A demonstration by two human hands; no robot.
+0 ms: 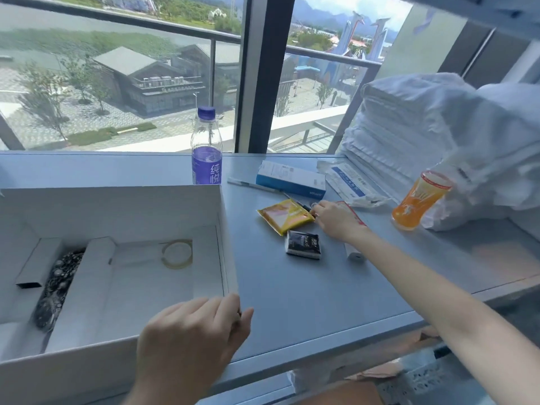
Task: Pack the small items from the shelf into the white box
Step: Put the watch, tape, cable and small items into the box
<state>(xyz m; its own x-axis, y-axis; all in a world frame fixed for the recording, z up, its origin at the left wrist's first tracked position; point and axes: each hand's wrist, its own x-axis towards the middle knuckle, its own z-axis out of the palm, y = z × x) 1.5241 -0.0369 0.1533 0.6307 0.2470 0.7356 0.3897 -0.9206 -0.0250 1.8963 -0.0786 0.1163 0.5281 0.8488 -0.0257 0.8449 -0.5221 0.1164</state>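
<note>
the white box (pixel 117 206) is gripped at its near corner by the left hand (pixel 193 331); the yellow packet (pixel 285 216) is touched by the right hand (pixel 333 220), perhaps grasped; this cannot be told.

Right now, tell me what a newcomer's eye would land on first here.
A clear plastic water bottle with a purple label stands upright by the window, just behind the open white cardboard box at the left. On the grey shelf, a yellow foil sachet lies beside the right hand, and an orange plastic cup sits tilted at the far right.
</note>
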